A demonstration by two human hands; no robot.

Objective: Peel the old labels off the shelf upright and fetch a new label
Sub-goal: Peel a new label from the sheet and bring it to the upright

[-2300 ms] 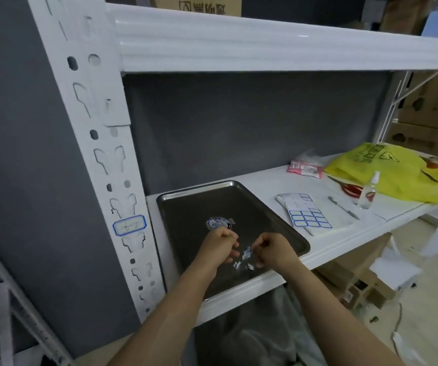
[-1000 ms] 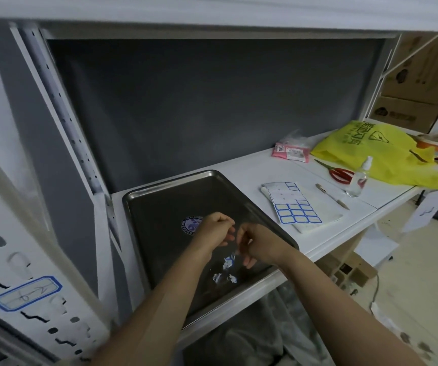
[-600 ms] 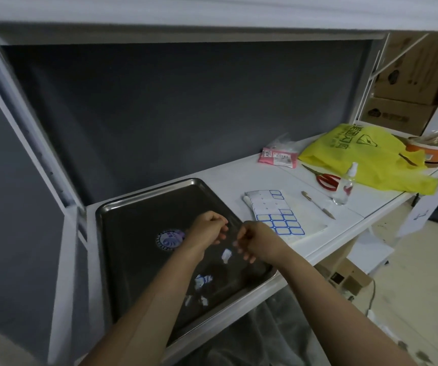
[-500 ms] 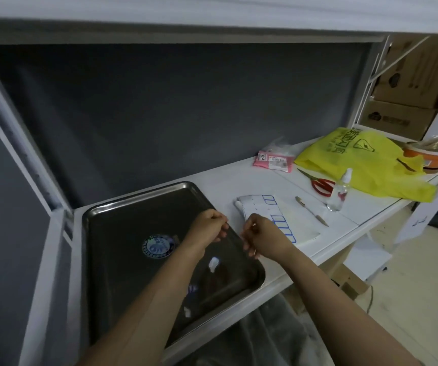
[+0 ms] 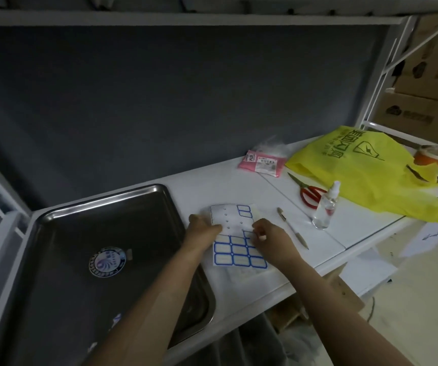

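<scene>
Head view: a flat paper label sheet [image 5: 239, 256] of blue-bordered rectangles lies near the white shelf's [image 5: 212, 186] front edge, just right of a glossy steel tray [image 5: 80, 286]. The left hand [image 5: 203, 232] presses its left edge, fingers fairly straight; the right hand [image 5: 269, 235], fingers curled, pinches at its middle

Two forearms, uncovered to frame edge. Left hand [image 5: 203, 229] at left of label sheet [image 5: 239, 249], right hand [image 5: 268, 233] at its right, short thumbnail showing. Grey fabric [image 5: 239, 347] below label sheet, between forearms; garment or not, cannot tell.
</scene>
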